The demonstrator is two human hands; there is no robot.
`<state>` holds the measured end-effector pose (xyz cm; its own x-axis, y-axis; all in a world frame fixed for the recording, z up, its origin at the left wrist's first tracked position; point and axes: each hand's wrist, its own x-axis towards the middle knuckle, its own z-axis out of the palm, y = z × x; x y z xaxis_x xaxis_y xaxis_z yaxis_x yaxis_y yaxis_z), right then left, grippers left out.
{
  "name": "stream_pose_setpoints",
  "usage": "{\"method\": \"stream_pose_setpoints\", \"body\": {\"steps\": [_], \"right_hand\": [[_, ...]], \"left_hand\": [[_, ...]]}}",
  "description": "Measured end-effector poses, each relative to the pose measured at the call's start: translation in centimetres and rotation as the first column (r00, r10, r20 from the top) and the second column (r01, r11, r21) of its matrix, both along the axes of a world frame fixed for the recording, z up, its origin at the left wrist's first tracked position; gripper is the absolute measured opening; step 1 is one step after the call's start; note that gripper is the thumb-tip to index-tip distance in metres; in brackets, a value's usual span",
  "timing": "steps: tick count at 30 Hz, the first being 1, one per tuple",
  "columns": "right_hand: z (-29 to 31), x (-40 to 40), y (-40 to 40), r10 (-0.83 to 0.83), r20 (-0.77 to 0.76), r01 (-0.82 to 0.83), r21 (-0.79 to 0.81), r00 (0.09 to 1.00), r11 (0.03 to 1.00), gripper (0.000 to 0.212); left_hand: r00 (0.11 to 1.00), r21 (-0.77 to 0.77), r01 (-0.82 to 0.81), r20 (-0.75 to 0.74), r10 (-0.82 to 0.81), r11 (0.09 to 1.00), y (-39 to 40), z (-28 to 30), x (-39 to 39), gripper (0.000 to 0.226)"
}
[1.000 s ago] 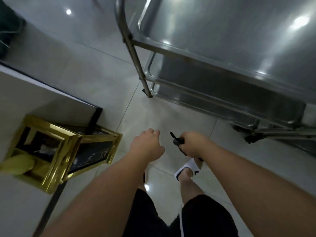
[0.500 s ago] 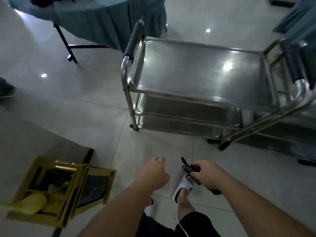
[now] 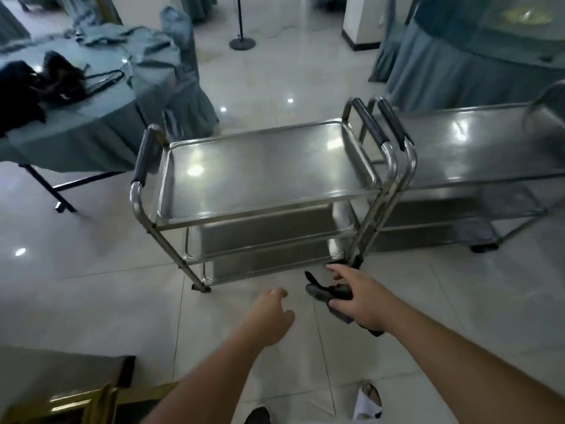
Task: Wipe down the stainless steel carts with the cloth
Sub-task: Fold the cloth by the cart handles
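far left: teal-draped table [image 3: 91, 130] | centre: three-shelf stainless steel cart [image 3: 263, 169], glossy rimmed trays, black-padded handles | near: left hand [image 3: 269, 316] loosely curled, empty | right hand [image 3: 360, 301] pinching crumpled dark cloth [image 3: 328, 293] | right: second steel cart [image 3: 477, 148] alongside

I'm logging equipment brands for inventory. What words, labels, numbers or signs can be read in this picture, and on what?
None: no readable text shows on the near cart, the second cart, the cloth, or the draped tables. The gold object at the bottom left is too blurred to tell.
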<state>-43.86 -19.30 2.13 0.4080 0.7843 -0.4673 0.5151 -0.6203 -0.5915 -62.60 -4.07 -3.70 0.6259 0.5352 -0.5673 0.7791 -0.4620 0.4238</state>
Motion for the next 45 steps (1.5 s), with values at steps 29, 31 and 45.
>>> {"method": "stream_pose_setpoints", "body": {"steps": [29, 31, 45], "right_hand": [[2.8, 34.1, -4.9, -0.113, 0.146, 0.065, 0.302, 0.983, 0.951, 0.1], [3.4, 36.6, -2.4, -0.11, 0.151, 0.056, 0.324, 0.982, 0.945, 0.103], [1.8, 47.7, 9.8, -0.235, -0.099, 0.254, 0.293, 0.967, 0.922, 0.123]], "left_hand": [[0.724, -0.808, -0.43, -0.042, 0.689, 0.402, -4.2, 8.4, 41.2, 0.059], [0.724, -0.837, -0.391, -0.024, 0.69, 0.382, -1.9, 9.2, 44.2, 0.044], [0.651, -0.844, -0.39, 0.029, 0.759, 0.368, 10.6, 10.7, 56.6, 0.016]]}}
